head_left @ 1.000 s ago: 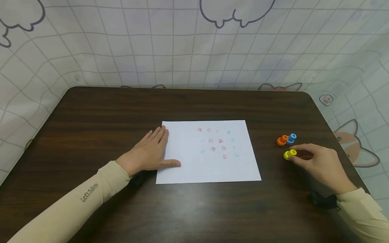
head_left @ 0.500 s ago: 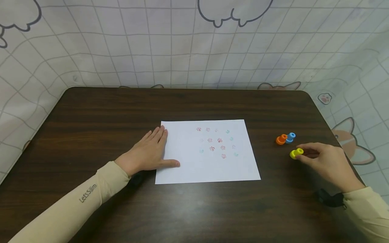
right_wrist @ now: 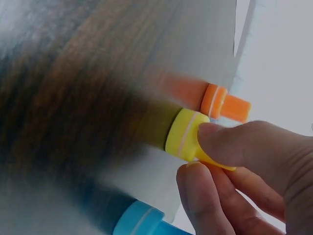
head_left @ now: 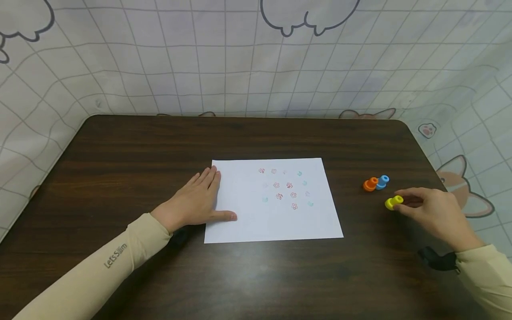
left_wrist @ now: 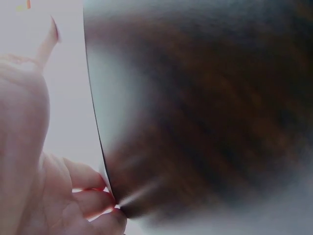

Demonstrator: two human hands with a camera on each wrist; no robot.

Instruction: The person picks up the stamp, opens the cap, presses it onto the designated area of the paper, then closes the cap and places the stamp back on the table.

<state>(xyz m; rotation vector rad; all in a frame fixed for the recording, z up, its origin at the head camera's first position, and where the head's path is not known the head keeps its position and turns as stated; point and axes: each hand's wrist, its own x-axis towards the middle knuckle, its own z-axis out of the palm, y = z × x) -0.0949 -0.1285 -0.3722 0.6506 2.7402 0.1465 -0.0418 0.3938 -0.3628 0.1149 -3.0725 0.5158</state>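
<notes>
A dark wood-grain surface (head_left: 120, 169) with rounded corners stands against a pale grid-patterned curtain (head_left: 224, 66) printed with cartoon cats and cloud outlines, under soft, even light.

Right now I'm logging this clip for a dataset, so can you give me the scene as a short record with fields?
left hand: flat, fingers straight, pressing the left edge of the paper
right hand: pinches the yellow stamp
yellow stamp: at the fingertips, low over the table; contact with it cannot be told
other stamps: orange stamp and blue stamp side by side, just beyond the yellow one
paper: white sheet with small red and teal stamped marks
backdrop: checked cloth with cartoon outlines
</notes>
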